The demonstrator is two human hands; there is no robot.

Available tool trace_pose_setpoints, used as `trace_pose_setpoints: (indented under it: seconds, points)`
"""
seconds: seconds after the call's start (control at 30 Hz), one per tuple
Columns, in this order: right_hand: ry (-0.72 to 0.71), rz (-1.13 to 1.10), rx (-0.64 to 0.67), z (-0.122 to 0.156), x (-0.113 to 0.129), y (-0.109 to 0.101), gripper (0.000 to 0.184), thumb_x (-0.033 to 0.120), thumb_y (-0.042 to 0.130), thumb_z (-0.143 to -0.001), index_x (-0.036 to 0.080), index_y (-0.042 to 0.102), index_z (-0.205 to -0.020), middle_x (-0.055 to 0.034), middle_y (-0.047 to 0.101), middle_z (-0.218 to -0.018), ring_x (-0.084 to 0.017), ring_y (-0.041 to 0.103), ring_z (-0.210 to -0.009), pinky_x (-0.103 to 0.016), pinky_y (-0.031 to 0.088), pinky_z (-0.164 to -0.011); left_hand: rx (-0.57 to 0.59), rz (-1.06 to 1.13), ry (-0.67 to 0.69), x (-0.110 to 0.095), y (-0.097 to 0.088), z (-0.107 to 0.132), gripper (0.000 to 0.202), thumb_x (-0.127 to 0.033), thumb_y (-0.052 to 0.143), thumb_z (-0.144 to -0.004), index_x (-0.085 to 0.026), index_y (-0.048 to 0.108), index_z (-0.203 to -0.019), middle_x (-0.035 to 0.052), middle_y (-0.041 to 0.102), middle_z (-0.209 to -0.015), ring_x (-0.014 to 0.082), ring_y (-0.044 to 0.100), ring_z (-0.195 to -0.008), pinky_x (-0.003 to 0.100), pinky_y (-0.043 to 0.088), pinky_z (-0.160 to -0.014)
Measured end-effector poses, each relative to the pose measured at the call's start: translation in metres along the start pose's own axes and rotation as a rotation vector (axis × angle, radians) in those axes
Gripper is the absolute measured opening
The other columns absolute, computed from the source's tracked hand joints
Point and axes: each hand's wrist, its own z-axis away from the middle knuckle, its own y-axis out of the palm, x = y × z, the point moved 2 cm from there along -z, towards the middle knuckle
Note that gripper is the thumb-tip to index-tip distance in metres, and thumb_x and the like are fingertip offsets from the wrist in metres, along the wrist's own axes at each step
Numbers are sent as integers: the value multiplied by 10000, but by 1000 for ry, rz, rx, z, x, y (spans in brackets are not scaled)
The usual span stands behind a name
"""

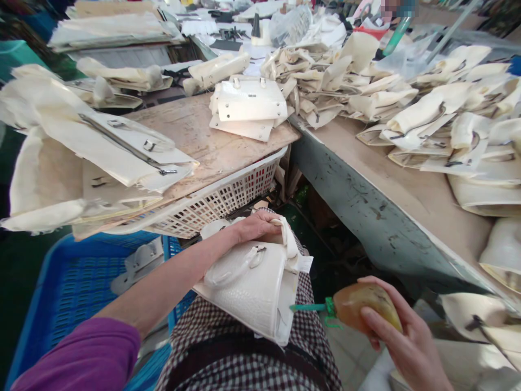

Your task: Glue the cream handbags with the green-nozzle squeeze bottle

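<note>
**Bag on my lap, glue bottle in my other hand**

My left hand (260, 225) is curled over the top of the white bumpy leather handbag (252, 288), which lies on my checked lap. My right hand (402, 336) is wrapped around a squashy amber plastic bottle with a thin green nozzle (358, 307). The nozzle tip points at the bag's open side edge and is just beside it.

I think the bag is light and a bit stiff, with floppy flaps, so the top by the handle looks like the best place to grip. The bottle looks soft and could squirt if I squeeze hard.

Left of my lap is a blue plastic crate (73, 288). Above it, a white plastic basket (228, 198) sits under a wooden board (203, 136). The long grey table edge (366, 201) runs close on my right, so open room is only between them.
</note>
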Motion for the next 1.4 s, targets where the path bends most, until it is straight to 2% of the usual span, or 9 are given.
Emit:
trace_pose_setpoints:
  seconds: [0.2,0.47,0.6,0.8,1.0,1.17,1.27,1.4]
  points:
    - [45,-16,7,8,2,3,558,490,840,-692,248,669,-1164,-19,673,-795,-142,505,-486,-226,433,-365,39,8,19,2,0,-2,271,-387,780,-709,-130,698,-737,7,619,-716,195,613,-803,332,472,-850]
    - [-113,88,-95,-14,23,8,485,480,805,-767,257,634,-1162,5,666,-776,-143,526,-499,-245,489,-436,39,-24,29,1,2,-2,297,-425,793,-703,-147,691,-726,8,630,-720,203,616,-813,335,481,-831]
    - [-123,96,-39,-12,21,4,494,474,825,-747,265,644,-1157,-1,658,-819,-143,537,-507,-242,494,-423,21,-55,12,3,-1,-1,279,-409,797,-714,-147,700,-720,15,652,-710,201,624,-801,318,493,-789]
    - [-18,57,96,3,10,-3,493,476,817,-755,287,658,-1182,-10,654,-864,-150,536,-569,-214,477,-406,5,-88,-1,6,-2,-2,240,-383,778,-734,-153,717,-764,18,680,-752,200,631,-826,316,501,-805]
    - [-52,52,68,0,-2,-10,518,452,827,-748,284,638,-1199,-1,650,-812,-147,533,-506,-242,494,-413,5,-107,8,5,-1,-3,247,-382,777,-735,-147,701,-737,17,672,-727,199,633,-817,311,508,-791]
    - [-8,37,114,3,-5,-9,509,462,817,-756,288,646,-1202,-12,660,-876,-158,551,-566,-225,484,-404,-7,-119,6,5,0,-2,246,-377,782,-732,-143,719,-771,21,688,-761,201,638,-833,309,512,-796]
    - [-20,8,91,0,-5,-8,512,456,826,-748,275,641,-1189,-11,661,-846,-153,546,-523,-240,485,-394,-11,-117,9,5,0,-2,249,-385,771,-736,-144,719,-765,17,678,-742,199,636,-819,310,510,-787]
    - [-79,30,-26,-7,-2,-3,505,464,816,-762,269,626,-1187,-4,661,-811,-146,542,-486,-252,503,-409,-3,-112,16,7,0,-4,256,-390,771,-729,-145,729,-789,21,687,-764,202,633,-822,320,502,-805]
